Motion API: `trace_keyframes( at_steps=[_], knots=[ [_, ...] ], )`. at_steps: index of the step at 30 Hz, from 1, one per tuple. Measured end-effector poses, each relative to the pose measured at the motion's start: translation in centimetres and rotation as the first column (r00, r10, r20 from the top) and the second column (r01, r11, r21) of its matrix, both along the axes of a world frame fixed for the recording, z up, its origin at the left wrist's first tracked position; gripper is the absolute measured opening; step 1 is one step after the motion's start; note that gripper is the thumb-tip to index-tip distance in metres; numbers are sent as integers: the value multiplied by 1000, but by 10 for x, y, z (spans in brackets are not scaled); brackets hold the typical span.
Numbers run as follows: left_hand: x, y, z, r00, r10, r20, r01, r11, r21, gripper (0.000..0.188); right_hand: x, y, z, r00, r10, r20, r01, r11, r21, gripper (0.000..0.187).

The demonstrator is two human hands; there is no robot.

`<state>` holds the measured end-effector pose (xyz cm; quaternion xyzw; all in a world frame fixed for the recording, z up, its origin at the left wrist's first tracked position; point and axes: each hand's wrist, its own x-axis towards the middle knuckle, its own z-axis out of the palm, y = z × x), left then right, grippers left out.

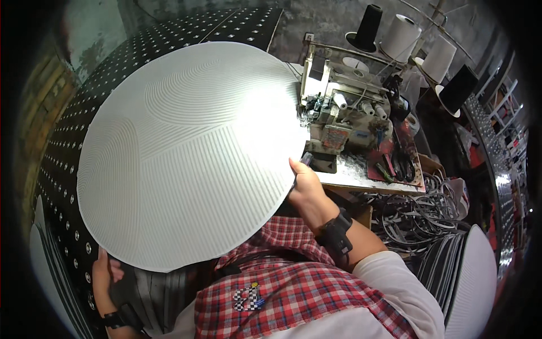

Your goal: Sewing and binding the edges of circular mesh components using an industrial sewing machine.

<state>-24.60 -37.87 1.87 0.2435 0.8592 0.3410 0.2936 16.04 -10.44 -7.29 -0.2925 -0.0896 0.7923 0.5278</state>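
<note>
A large round light-grey mat (192, 192) with ridged wave patterns tilts up in front of me, its right rim against the sewing machine's (344, 107) stitching head. My right hand (306, 189) grips the mat's lower right rim, thumb on the edge and the other fingers mostly hidden. Beside that thumb shows the end of a small dark tool (306, 159), too little of it visible to name. At the lower left rim, my left hand (105, 274) holds the mat's edge with its fingers curled, partly under it. Bright lamp light washes out the mat's right part.
Black and white thread cones (401, 38) stand behind the machine. A red tray (389, 161) with dark-handled tools lies on the machine table. Below are tangled grey strips (412, 209) and a stack of round mats (474, 282). A black studded table (62, 186) extends left and back.
</note>
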Motion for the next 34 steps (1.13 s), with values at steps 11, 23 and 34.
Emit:
trace_keyframes(
  at_steps=[11, 23, 34],
  knots=[
    [8, 32, -66, 792, 127, 597, -495, 706, 506, 52, 14, 1, 14, 806, -133, 577, 46, 986, 163, 17],
    [79, 26, -94, 725, -126, 678, -393, 733, 556, 46, 12, -39, 9, 769, 32, 638, -190, 965, 182, 20],
    [96, 35, -86, 741, -117, 662, -460, 630, 626, 52, 25, -42, 17, 692, 178, 700, -345, 933, 104, 28]
  ],
)
